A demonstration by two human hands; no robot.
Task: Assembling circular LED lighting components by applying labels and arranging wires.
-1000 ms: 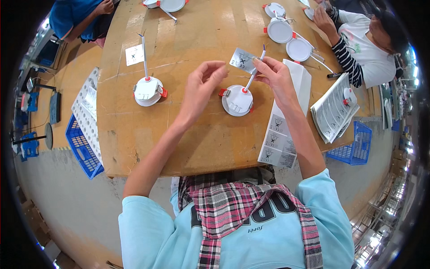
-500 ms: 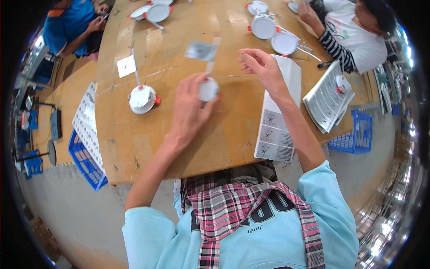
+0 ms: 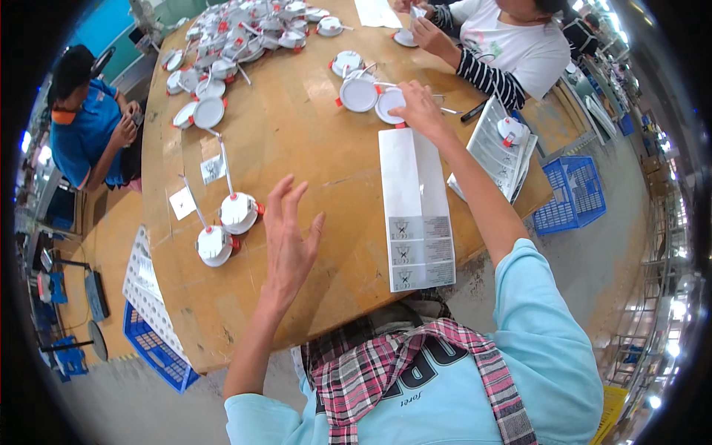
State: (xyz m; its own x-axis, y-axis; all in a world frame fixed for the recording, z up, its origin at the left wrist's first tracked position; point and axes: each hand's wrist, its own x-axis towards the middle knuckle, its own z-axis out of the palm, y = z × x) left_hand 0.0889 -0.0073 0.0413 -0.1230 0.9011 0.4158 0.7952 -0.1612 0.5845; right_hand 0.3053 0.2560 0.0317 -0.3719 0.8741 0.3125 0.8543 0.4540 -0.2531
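Note:
My left hand (image 3: pixel 288 241) is raised over the table with fingers apart and nothing in it. Just left of it stand two white round downlights, the nearer one (image 3: pixel 214 246) and the farther one (image 3: pixel 239 213), each with red clips and an upright-lying cable with a tag. My right hand (image 3: pixel 424 111) reaches forward, fingers bent and parted at the right edge of a white downlight (image 3: pixel 387 108). Another downlight (image 3: pixel 358 95) lies against that one, with a third (image 3: pixel 346 64) behind. Below the right hand lies a long white sheet of printed labels (image 3: pixel 417 215).
A heap of downlights (image 3: pixel 245 33) covers the far left of the table. Right of the label sheet lies a stack of sheets (image 3: pixel 493 152) with a downlight (image 3: pixel 512 131) on top. Co-workers sit left and far right. Blue crates (image 3: pixel 571 194) flank the table.
My left hand has let go of a downlight, which now stands beside the other one on the left. My right hand has moved forward to the downlights beyond the label sheet. The view has shifted.

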